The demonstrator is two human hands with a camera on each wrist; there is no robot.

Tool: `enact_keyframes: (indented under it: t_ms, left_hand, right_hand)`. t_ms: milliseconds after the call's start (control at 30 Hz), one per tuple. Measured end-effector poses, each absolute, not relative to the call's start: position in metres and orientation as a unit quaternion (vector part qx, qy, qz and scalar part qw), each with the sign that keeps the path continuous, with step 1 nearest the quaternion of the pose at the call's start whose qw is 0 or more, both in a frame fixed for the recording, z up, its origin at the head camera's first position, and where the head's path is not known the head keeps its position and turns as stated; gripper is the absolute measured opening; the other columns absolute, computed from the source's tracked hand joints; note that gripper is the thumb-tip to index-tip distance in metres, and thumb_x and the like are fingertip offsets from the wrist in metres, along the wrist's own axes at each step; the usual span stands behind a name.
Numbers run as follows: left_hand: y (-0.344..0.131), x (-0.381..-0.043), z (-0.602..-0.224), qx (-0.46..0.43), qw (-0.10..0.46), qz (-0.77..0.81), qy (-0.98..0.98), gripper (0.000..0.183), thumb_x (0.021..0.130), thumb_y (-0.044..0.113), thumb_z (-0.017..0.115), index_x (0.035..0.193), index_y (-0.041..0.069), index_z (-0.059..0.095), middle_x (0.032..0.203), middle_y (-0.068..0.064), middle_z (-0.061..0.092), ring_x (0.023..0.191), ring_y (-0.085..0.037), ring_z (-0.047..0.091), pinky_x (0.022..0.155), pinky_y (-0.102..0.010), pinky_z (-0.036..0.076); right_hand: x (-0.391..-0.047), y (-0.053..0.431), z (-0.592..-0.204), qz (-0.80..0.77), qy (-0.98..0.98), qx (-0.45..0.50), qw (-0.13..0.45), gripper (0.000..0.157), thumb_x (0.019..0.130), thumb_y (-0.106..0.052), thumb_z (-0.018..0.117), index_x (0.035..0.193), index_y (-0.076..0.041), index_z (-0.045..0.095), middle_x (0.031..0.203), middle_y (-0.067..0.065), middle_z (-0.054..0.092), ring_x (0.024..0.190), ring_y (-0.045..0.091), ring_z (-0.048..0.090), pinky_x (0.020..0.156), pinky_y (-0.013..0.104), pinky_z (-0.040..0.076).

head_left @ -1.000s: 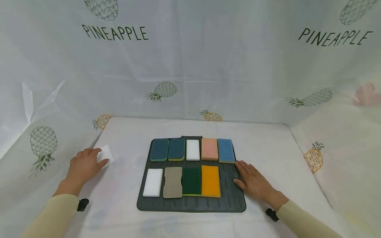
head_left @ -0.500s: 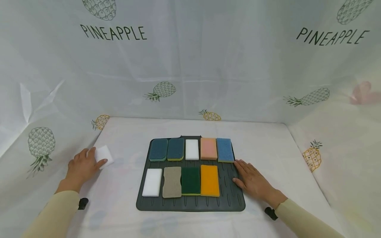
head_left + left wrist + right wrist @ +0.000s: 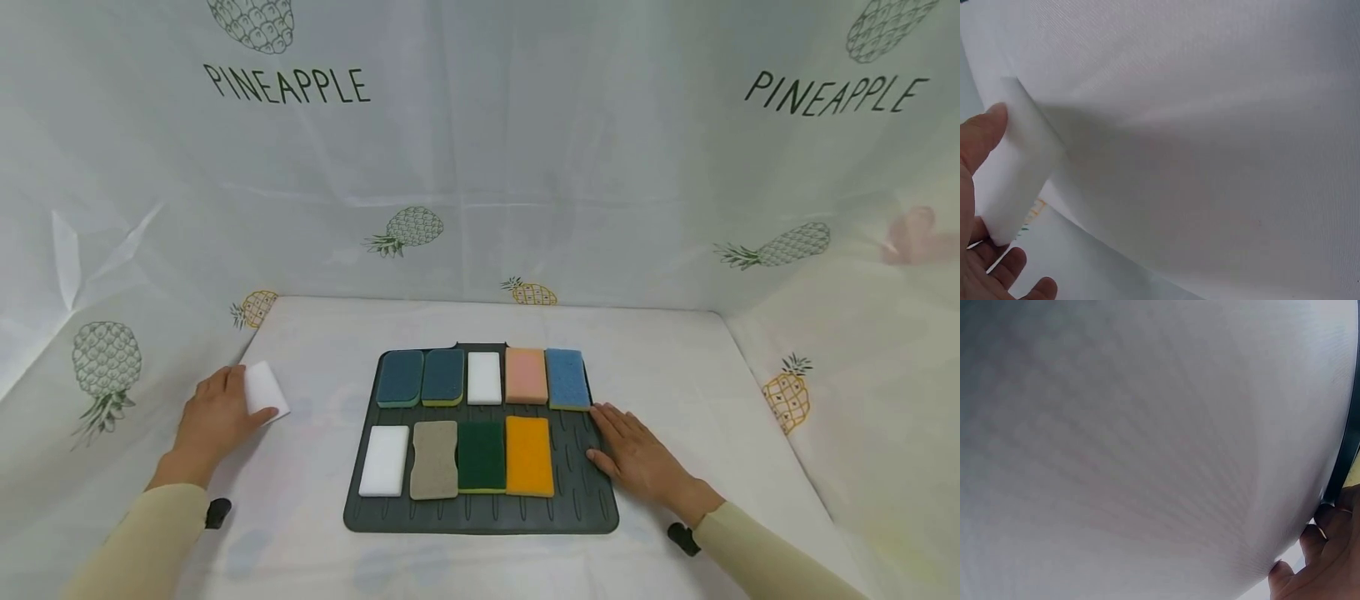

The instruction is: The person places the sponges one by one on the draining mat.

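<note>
At the left of the table my left hand (image 3: 213,417) pinches a white melamine sponge (image 3: 264,392) by its sides. In the left wrist view the thumb presses one edge of that sponge (image 3: 1019,156) and a finger curls at its opposite end, with the other fingers spread loosely below. My right hand (image 3: 641,458) lies with fairly straight fingers on the right edge of a dark grey ribbed mat (image 3: 480,521). Its fingertips sit right beside a blue sponge (image 3: 567,379). Only part of the right hand (image 3: 1325,556) shows at the corner of the right wrist view.
Two rows of sponges lie on the mat. The back row has two dark blue ones (image 3: 401,377), a white one (image 3: 484,377) and a pink one (image 3: 527,375). In front are white (image 3: 384,461), grey-beige (image 3: 434,460), dark green (image 3: 482,457) and orange-yellow (image 3: 529,456) sponges. Pineapple-print sheeting (image 3: 585,167) surrounds the table.
My left hand has first slid back off the top of the white sponge, then moved right and taken hold of it at its sides. The right hand and the mat look unmoved.
</note>
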State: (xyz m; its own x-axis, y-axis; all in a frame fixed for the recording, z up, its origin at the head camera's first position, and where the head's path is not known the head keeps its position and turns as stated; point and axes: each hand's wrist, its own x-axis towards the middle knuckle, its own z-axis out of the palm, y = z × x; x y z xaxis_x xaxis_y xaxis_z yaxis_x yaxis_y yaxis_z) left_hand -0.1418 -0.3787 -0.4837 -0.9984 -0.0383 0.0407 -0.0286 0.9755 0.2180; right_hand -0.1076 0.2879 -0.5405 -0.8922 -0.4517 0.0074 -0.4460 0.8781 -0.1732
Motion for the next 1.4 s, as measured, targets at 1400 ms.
enact_keyframes:
  t_ms: [1400]
  left_hand:
    - [-0.169, -0.152, -0.440, -0.169, 0.143, -0.178, -0.959, 0.096, 0.076, 0.044, 0.092, 0.144, -0.007, 0.046, 0.138, -0.027, 0.056, 0.122, -0.044, 0.055, 0.096, -0.059, 0.054]
  right_hand:
    - [-0.109, 0.289, -0.542, -0.089, 0.969, -0.230, 0.018, 0.076, 0.108, -0.046, 0.057, 0.163, 0.001, 0.033, 0.168, 0.021, 0.037, 0.156, 0.040, 0.036, 0.127, 0.060, 0.028]
